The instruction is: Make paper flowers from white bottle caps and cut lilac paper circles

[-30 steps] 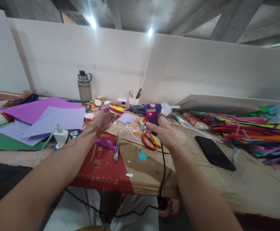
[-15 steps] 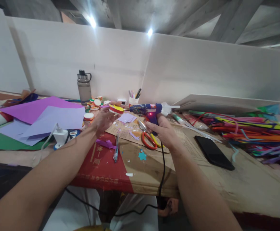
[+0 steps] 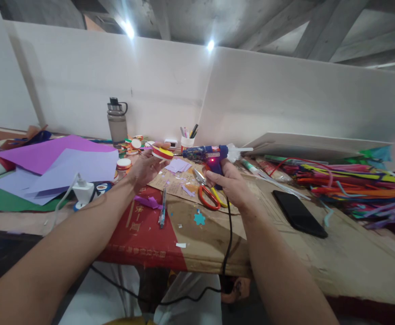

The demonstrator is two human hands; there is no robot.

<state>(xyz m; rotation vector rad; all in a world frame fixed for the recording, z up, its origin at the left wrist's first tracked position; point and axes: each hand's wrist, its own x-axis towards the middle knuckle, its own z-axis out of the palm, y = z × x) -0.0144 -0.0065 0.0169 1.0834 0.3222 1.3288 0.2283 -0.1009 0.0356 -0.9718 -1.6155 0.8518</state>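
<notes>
My left hand [image 3: 146, 167] holds a small round piece [image 3: 162, 153] with a yellow top and a red and white rim, tilted above the table. In my right hand [image 3: 229, 180] is a blue glue gun [image 3: 218, 155], its red light lit and its nozzle pointing left, close to the round piece's edge. A clear glue stick sticks out of the gun's back. Below the gun lie orange-handled scissors [image 3: 208, 197] and a stack of light purple paper pieces [image 3: 178, 165]. The gun's black cord hangs over the table edge.
Purple paper sheets [image 3: 78, 167] and a white plug [image 3: 83, 190] lie left. Behind stand a bottle [image 3: 117, 124] and a pen cup [image 3: 187, 143]. A phone [image 3: 299, 213] and colourful pipe cleaners [image 3: 356, 180] are right; a pen [image 3: 162, 210] and blue cutout [image 3: 199, 218] lie in front.
The whole view has shifted very slightly, with things a few pixels further left. Both hands keep their holds, and the round piece stays by the nozzle.
</notes>
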